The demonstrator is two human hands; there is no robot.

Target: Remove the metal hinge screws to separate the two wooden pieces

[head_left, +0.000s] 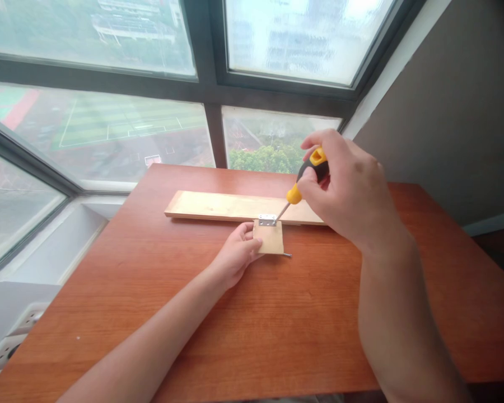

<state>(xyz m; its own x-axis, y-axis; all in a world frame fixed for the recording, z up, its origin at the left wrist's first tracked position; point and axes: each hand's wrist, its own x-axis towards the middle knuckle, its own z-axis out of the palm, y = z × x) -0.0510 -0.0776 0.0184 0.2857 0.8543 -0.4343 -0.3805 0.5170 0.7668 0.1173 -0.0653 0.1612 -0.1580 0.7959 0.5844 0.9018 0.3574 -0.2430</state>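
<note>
My right hand (342, 187) is closed around the yellow and black handle of a screwdriver (294, 193). The screwdriver slants down to the left, its tip at the right end of a small metal hinge (267, 220). That hinge lies along the top edge of a small square wooden board (269, 240). Gripping the board by its left side is my left hand (240, 251), thumb on top and the other fingers partly hidden behind. A thin metal piece, perhaps a screw (288, 255), shows by the board's lower right corner. Whether a screw sits under the tip is too small to tell.
A long wooden plank (218, 206) lies across the table just beyond the small board, its right part hidden by my right hand. The brown table (235, 336) reaches to the windows (134, 126). A grey wall (449, 101) stands at the right, wall sockets (8, 350) at the lower left.
</note>
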